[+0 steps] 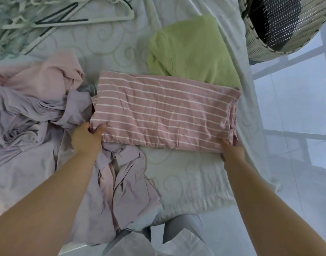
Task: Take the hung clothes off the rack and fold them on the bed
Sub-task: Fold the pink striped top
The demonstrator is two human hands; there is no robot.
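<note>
A shirt (pixel 164 111) is laid on the bed (pixel 186 182); a heap of clothes (pixel 29 111) is piled to its left, hangers (pixel 53 19) behind, and a basket (pixel 256 39) far right.

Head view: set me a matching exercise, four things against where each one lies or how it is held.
1. striped garment
2. green garment
3. hangers
4. basket

A. top left of the view
B. gripped at its near corners by the left hand and the right hand
C. top right of the view
D. folded, just beyond the striped one

Pairs: 1-B, 2-D, 3-A, 4-C.
</note>
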